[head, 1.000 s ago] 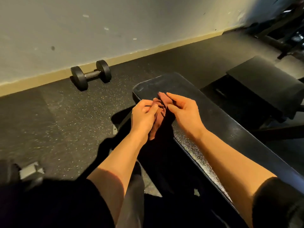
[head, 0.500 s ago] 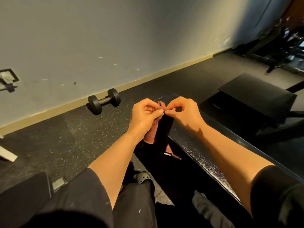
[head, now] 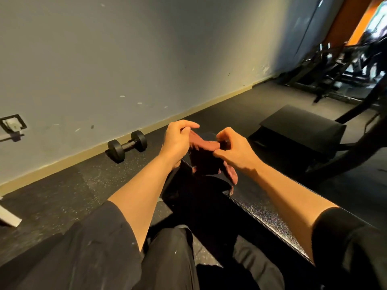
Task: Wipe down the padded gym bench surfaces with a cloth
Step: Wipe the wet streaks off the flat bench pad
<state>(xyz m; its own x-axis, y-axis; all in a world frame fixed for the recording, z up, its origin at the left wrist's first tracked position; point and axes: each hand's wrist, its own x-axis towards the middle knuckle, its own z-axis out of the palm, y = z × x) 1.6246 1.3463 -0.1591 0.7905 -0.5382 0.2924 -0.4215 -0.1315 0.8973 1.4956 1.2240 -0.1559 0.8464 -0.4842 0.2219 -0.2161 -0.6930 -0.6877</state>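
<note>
Your left hand point(head: 178, 141) and right hand point(head: 234, 148) are pinching a soft, rumpled reddish cloth point(head: 206, 146) with curled fingers, holding it stretched above the glossy, pebbled black bench pad point(head: 270, 218).

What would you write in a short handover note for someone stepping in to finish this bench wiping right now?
Left hand: grips one end of the reddish cloth.
Right hand: pinches the other end; the rest hangs down between them.
Bench: black pad running under the right forearm; the cloth is held above it, not on it.
Done: cloth picked up and spread between both hands.
Left: lay the cloth on the pad and wipe it; probably the second black pad beyond too.
</note>
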